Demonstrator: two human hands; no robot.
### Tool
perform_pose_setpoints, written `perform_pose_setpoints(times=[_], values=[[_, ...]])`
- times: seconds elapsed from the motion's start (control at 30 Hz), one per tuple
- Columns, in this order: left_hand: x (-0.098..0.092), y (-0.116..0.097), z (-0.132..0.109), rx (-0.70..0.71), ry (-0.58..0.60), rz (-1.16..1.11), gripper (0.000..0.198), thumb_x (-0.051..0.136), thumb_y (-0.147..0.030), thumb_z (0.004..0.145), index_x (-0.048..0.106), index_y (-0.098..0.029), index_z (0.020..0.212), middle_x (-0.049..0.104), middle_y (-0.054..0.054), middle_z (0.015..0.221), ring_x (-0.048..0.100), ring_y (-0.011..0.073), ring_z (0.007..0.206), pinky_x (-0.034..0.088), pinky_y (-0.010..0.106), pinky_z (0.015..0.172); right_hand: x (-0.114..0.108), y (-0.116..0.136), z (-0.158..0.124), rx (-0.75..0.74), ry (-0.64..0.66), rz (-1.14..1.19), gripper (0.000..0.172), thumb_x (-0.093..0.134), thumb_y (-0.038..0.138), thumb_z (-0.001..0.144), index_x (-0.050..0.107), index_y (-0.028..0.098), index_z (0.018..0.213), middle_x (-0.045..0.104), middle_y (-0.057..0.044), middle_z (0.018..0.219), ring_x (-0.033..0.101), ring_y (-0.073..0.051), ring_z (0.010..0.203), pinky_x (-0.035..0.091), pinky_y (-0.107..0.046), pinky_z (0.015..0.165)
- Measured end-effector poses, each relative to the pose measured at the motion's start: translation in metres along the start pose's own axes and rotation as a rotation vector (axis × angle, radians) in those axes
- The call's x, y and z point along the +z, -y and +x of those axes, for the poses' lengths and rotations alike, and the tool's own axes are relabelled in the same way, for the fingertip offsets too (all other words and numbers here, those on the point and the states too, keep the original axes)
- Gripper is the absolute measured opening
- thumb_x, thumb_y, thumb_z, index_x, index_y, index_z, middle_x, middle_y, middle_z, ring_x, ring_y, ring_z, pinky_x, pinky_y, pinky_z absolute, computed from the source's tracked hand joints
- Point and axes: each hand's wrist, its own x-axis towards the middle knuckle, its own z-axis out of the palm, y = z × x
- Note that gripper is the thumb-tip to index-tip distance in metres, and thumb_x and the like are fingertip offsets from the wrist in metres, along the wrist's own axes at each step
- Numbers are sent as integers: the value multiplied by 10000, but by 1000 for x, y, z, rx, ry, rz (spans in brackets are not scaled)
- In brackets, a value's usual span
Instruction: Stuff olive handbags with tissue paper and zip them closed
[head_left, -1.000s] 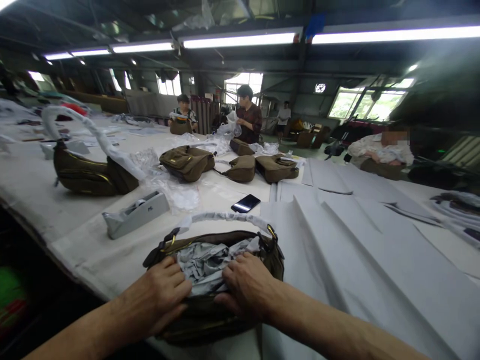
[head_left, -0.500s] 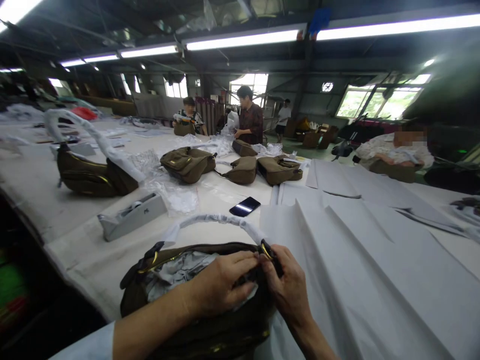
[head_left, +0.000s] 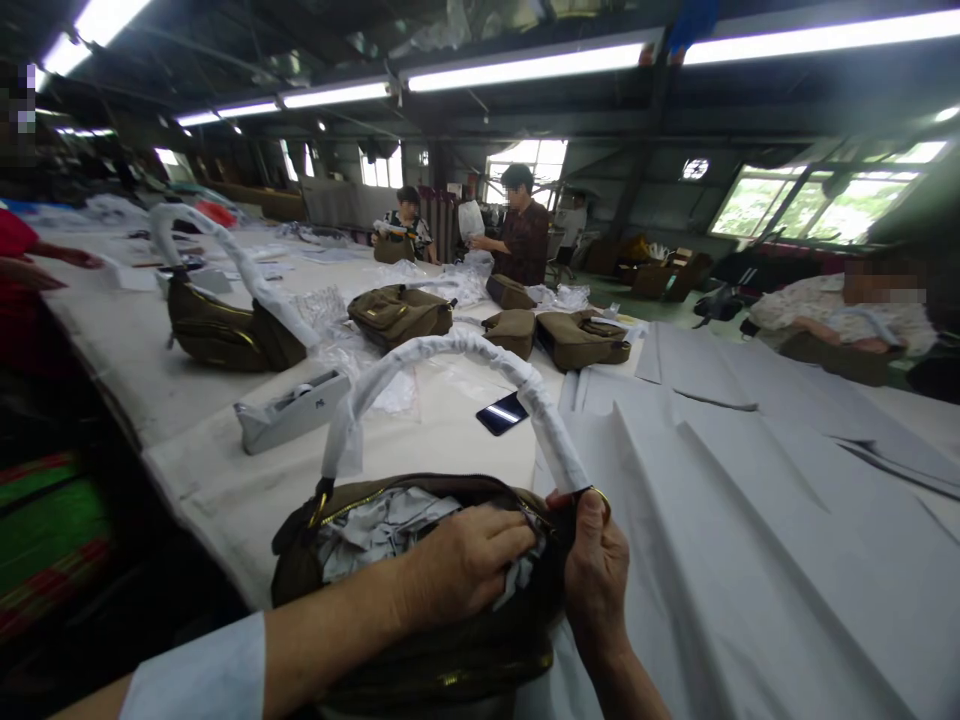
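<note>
An olive-brown handbag [head_left: 450, 650] stands unzipped at the near edge, crumpled grey paper [head_left: 382, 525] filling its opening. Its handle [head_left: 465, 345], wrapped in white material, arches upright above it. My left hand [head_left: 476, 560] reaches into the opening near the right end, fingers bent against the paper; its fingertips are partly hidden inside. At the bag's right end, my right hand [head_left: 596, 560] is closed on the corner by the gold ring [head_left: 602, 503] where the handle joins.
Beyond the bag lie a phone [head_left: 501, 413], a grey tape dispenser [head_left: 292, 410] and several brown bags [head_left: 401, 315]. Grey sheets [head_left: 720, 480] cover the right side. Co-workers [head_left: 525, 235] stand across the table; a red-sleeved person's hand [head_left: 75, 257] shows at left.
The handle has risen from a low curve to a tall arch. My right hand has moved to the ring, and my left hand sits deeper in the opening. The view has shifted left.
</note>
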Motion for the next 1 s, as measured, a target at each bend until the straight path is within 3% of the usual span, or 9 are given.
perform_pose_setpoints(times=[0.1, 0.17, 0.33, 0.43, 0.57, 0.7, 0.87, 1.0], values=[[18, 0, 6, 125, 105, 327, 175, 470, -166, 847, 537, -137, 1006, 601, 99, 968, 549, 224, 798, 466, 356, 656, -1, 6, -6, -93, 20, -73, 478, 391, 557, 893, 575, 159, 702, 570, -16, 636, 522, -147, 602, 417, -254, 577], [25, -1, 9, 150, 134, 391, 143, 512, -210, 830, 555, -148, 952, 598, 90, 922, 539, 231, 764, 443, 355, 593, -2, 9, -9, -130, 24, -106, 477, 400, 555, 889, 565, 161, 676, 559, -14, 617, 515, -145, 585, 412, -252, 561], [2, -14, 6, 15, 25, 231, 102, 553, -214, 776, 565, -168, 867, 577, 79, 1017, 512, 236, 909, 445, 367, 743, -4, 8, -3, -27, 52, -16, 452, 388, 550, 899, 573, 159, 772, 515, 9, 600, 464, -133, 554, 386, -246, 520], [-10, -17, 1, -26, 17, 145, 96, 479, -182, 823, 567, -150, 849, 596, 73, 921, 527, 203, 858, 450, 336, 763, -2, 4, 1, 13, 74, 47, 441, 396, 548, 897, 569, 159, 783, 471, 22, 581, 418, -124, 526, 348, -239, 481], [2, -11, 1, -57, 122, 73, 122, 471, -176, 843, 588, -148, 854, 640, 59, 858, 578, 172, 772, 478, 277, 708, -1, 3, -2, -46, 112, 83, 428, 377, 510, 917, 550, 162, 738, 514, -5, 639, 460, -137, 591, 373, -254, 549], [12, -12, 10, -194, 133, 84, 114, 535, -168, 762, 615, -166, 844, 656, 58, 824, 596, 199, 733, 466, 288, 632, -6, 4, -3, -90, 177, 71, 402, 380, 474, 929, 554, 167, 737, 550, -17, 695, 506, -153, 674, 397, -273, 649], [5, -31, 23, -424, -64, -236, 26, 520, -154, 709, 544, -163, 703, 582, 8, 702, 520, 138, 644, 385, 242, 579, -8, 5, -1, -28, 153, 65, 395, 360, 489, 932, 549, 170, 798, 552, -12, 722, 515, -152, 685, 414, -264, 643], [5, -38, 30, -572, -79, -608, 125, 530, -242, 763, 557, -147, 687, 552, -19, 648, 496, 108, 605, 336, 211, 536, -7, 7, -3, -104, 138, 2, 389, 341, 475, 940, 528, 171, 784, 535, -5, 709, 510, -145, 670, 424, -255, 631]])
